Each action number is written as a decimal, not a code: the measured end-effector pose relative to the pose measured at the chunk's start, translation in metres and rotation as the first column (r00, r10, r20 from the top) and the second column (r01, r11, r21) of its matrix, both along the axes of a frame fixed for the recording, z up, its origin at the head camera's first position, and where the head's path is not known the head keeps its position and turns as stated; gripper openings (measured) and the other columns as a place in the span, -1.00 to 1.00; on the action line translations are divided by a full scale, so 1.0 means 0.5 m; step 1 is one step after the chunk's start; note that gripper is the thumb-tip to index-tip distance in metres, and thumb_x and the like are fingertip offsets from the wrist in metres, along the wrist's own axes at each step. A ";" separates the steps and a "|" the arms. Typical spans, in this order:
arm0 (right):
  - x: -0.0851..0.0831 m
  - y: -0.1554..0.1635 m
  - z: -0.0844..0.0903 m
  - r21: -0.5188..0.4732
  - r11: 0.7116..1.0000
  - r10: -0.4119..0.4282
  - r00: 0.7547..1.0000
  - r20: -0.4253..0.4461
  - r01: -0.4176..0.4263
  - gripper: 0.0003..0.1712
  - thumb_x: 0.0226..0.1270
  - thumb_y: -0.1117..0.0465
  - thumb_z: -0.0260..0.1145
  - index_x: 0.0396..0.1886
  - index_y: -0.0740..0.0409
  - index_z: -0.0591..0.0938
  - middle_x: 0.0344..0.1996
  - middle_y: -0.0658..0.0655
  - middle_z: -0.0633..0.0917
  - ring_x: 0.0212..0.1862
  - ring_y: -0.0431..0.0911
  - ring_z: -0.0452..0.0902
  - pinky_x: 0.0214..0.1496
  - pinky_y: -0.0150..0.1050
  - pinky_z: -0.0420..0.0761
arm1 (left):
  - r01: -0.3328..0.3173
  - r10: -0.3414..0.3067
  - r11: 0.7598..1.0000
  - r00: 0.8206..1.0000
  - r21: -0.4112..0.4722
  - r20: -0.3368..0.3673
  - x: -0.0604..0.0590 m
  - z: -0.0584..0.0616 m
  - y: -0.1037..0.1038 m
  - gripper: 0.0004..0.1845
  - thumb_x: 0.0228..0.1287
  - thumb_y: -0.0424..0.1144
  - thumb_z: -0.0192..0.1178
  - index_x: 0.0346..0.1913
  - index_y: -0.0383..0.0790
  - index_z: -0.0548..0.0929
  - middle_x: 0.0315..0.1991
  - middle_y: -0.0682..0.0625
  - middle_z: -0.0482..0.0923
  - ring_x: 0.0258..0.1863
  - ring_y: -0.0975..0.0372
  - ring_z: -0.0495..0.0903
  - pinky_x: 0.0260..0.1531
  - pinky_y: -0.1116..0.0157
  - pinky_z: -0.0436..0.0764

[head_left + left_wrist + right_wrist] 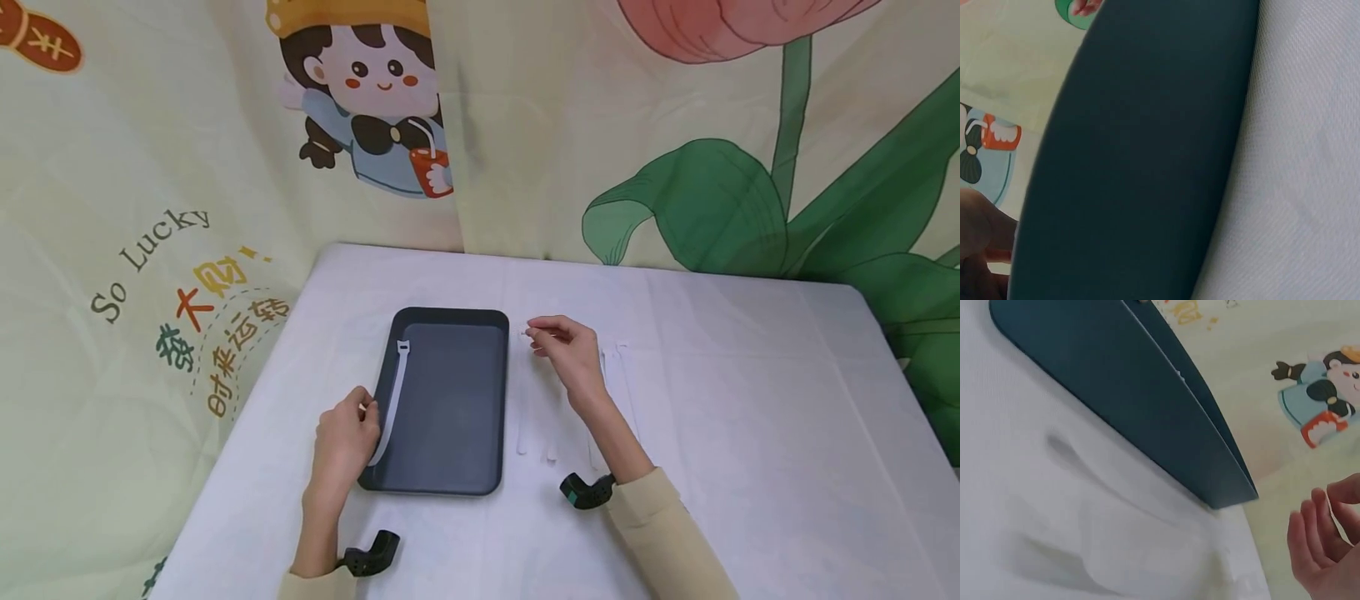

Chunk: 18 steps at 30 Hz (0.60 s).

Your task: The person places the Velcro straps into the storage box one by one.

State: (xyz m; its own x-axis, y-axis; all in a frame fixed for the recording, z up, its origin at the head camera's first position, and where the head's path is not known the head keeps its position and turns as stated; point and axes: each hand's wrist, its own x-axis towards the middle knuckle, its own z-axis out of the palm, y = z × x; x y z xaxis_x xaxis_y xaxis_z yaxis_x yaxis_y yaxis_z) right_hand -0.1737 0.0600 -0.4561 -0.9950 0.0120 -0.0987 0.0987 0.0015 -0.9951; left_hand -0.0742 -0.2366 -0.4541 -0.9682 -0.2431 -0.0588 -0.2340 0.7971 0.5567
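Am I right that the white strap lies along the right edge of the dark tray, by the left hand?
Not quite. The head view shows the white strap lying along the left edge of the dark tray, by the left hand.

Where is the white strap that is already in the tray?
In the head view the white strap lies along the left inner edge of the dark tray, with the left hand touching its middle.
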 end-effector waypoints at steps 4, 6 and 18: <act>-0.010 0.024 -0.004 0.018 0.998 -0.053 0.998 0.044 0.053 -0.75 0.41 0.27 0.34 0.02 0.24 0.74 -0.01 0.22 0.75 0.09 0.18 0.65 0.26 0.06 0.57 | -0.001 0.001 1.000 1.000 0.006 0.001 0.000 -0.001 -0.003 -0.85 0.48 -0.35 0.05 -0.21 -0.35 0.58 -0.59 -0.08 0.58 -0.65 0.15 0.45 -0.65 0.26 0.36; -0.015 0.033 -0.005 0.023 0.997 -0.075 0.996 0.055 0.073 -0.76 0.43 0.27 0.32 0.02 0.20 0.74 0.02 0.21 0.75 0.11 0.09 0.65 0.30 0.05 0.54 | 0.000 0.000 1.000 1.000 0.009 -0.004 0.000 -0.001 -0.003 -0.85 0.48 -0.35 0.05 -0.21 -0.35 0.58 -0.59 -0.08 0.57 -0.64 0.16 0.45 -0.65 0.26 0.36; -0.038 0.049 -0.033 0.036 0.996 -0.086 0.991 0.101 0.083 -0.71 0.45 0.31 0.30 0.11 0.21 0.72 0.13 0.26 0.71 0.09 -0.10 0.61 0.13 -0.35 0.57 | 0.003 -0.003 1.000 1.000 0.029 -0.004 0.001 -0.005 -0.009 -0.85 0.48 -0.34 0.05 -0.23 -0.33 0.58 -0.61 -0.05 0.56 -0.64 0.16 0.44 -0.64 0.26 0.35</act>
State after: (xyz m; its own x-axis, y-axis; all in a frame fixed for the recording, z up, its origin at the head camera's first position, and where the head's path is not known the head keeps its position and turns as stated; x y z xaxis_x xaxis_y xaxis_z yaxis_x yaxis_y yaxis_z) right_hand -0.1930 0.0843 -0.4724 -0.9750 0.1003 -0.1983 0.2012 0.0202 -0.9793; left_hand -0.0736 -0.2412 -0.4567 -0.9691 -0.2388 -0.0624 -0.2299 0.7811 0.5805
